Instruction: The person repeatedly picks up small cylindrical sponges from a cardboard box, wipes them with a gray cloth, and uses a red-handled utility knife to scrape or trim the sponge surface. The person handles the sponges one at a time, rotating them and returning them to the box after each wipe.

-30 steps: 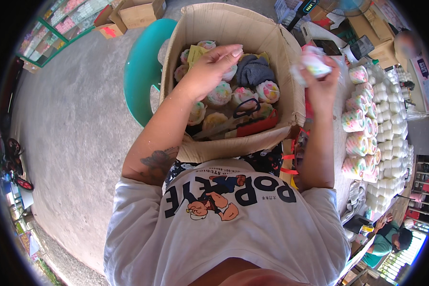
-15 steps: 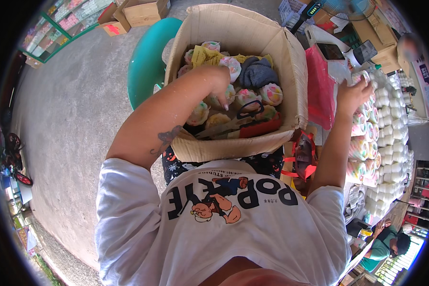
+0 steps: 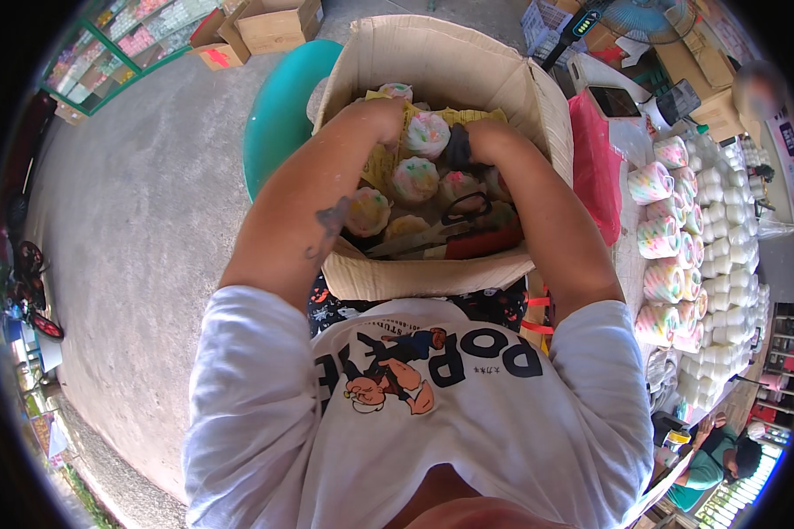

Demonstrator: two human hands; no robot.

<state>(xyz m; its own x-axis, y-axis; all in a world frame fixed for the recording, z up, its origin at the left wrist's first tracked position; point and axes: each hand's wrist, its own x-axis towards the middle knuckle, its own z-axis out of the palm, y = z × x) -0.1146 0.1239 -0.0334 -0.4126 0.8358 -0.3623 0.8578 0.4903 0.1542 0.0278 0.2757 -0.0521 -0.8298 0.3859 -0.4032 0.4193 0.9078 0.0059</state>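
A deep cardboard box [image 3: 432,280] stands in front of my torso, and both hands reach down inside it. My left hand [image 3: 385,120] is at the box's far left, over crumpled yellow printed paper [image 3: 379,163]; its fingers are hidden. My right hand [image 3: 490,141] is at the right side, closed on a dark grey cloth [image 3: 458,146]. Between the hands sits a white cup-shaped piece [image 3: 427,134] with pastel spots and a scalloped rim. Nearer me are a similar spotted piece [image 3: 415,180] and several others. Black-handled scissors [image 3: 468,208] lie at the box's near side.
Beside the scissors lies a red object [image 3: 483,243]. A table on the right bears stacked spotted cups [image 3: 660,236], rows of white cups [image 3: 723,256], a pink bag [image 3: 594,167] and a phone [image 3: 615,101]. A teal stool [image 3: 282,115] stands left of the box; a person [image 3: 707,463] sits far right.
My right hand has come from the spotted cups on the table into the box, onto the grey cloth. My left hand has moved farther left and away from the cup-shaped pieces near the middle.
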